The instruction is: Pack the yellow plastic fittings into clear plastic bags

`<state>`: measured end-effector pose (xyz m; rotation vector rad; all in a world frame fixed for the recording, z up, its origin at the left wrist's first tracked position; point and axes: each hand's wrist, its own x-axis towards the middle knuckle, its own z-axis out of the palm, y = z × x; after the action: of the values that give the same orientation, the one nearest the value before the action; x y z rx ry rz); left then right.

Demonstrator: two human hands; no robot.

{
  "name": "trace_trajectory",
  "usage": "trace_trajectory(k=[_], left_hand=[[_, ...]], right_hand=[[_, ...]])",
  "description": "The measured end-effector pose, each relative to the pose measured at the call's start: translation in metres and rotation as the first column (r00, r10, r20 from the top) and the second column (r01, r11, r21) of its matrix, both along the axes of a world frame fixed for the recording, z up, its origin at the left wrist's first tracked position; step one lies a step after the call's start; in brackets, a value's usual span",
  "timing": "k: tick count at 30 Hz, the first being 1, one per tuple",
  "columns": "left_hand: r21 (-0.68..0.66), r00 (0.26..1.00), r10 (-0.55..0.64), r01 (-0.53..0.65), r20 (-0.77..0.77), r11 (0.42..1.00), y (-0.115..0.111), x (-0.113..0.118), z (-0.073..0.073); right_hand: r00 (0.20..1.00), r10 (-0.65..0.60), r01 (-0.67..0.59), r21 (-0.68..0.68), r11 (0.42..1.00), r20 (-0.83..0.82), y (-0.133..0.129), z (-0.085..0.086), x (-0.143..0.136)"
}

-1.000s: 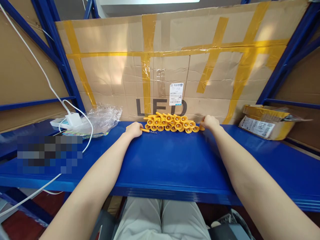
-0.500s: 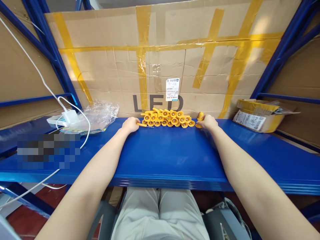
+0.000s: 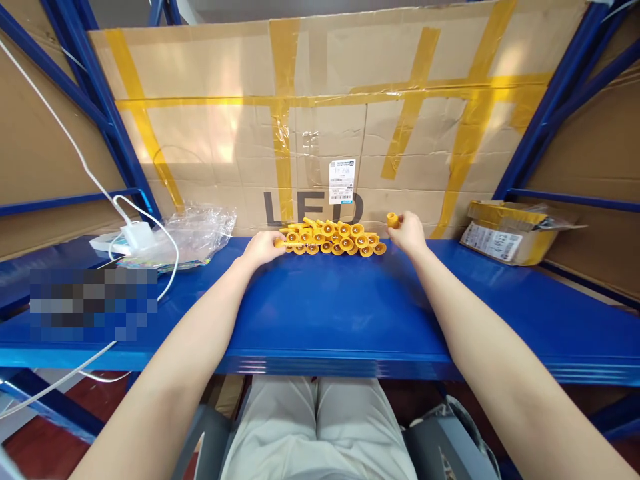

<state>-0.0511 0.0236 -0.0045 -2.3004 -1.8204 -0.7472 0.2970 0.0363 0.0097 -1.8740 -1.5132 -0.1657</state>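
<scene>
Several yellow funnel-shaped plastic pieces, their round open ends towards me and something shiny inside some, lie stacked in a low pile on the blue shelf. At the pile's left end, my left hand is closed on a thin yellow stick-like piece, which points right across the front of the pile. To the right of the pile, my right hand pinches a yellow knob-shaped piece, raised above the shelf. The fingers partly hide both held pieces.
A large taped cardboard sheet stands behind the pile. On the left lie clear plastic bags, a white plug with cables, and a blurred-out patch. A small open carton stands at right. Blue posts flank the shelf.
My right hand has lifted its yellow piece off the shelf and moved slightly left. The thin piece in my left hand now reaches further right across the front of the pile.
</scene>
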Motion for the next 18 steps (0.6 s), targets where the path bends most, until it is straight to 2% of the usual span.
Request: trace_trajectory(k=[2, 4, 6, 7, 8, 9, 11, 18], left_hand=[[0.011, 1.0, -0.027, 0.027, 0.005, 1.0, 0.0, 0.002, 0.001], [0.022, 0.999, -0.054, 0.054, 0.008, 0.998, 0.0, 0.003, 0.0], [0.029, 0.996, -0.087, 0.087, 0.01, 0.996, 0.001, 0.003, -0.001], [0.034, 0.994, -0.105, 0.104, 0.011, 0.994, 0.001, 0.003, -0.001], [0.039, 0.993, -0.121, 0.121, 0.014, 0.992, 0.002, 0.003, -0.002], [0.044, 0.991, -0.135, 0.134, 0.018, 0.99, 0.002, 0.003, -0.003], [0.054, 0.988, -0.155, 0.153, 0.024, 0.987, 0.003, 0.003, -0.004], [0.058, 0.978, -0.208, 0.206, 0.032, 0.977, 0.002, 0.007, -0.004]], right_hand=[[0.987, 0.157, -0.16, 0.1, 0.982, 0.036, -0.008, 0.011, -0.019], [0.931, 0.341, -0.355, 0.112, 0.928, 0.129, -0.019, 0.018, -0.039], [0.813, 0.541, -0.539, -0.074, 0.839, 0.215, -0.031, 0.02, -0.057], [0.751, 0.617, -0.584, -0.199, 0.787, 0.235, -0.037, 0.02, -0.065], [0.699, 0.669, -0.6, -0.301, 0.741, 0.254, -0.042, 0.019, -0.071], [0.68, 0.686, -0.579, -0.386, 0.718, 0.257, -0.046, 0.018, -0.076], [0.679, 0.678, -0.515, -0.474, 0.714, 0.281, -0.051, 0.014, -0.082], [0.708, 0.615, -0.447, -0.454, 0.771, 0.348, -0.048, 0.01, -0.081]])
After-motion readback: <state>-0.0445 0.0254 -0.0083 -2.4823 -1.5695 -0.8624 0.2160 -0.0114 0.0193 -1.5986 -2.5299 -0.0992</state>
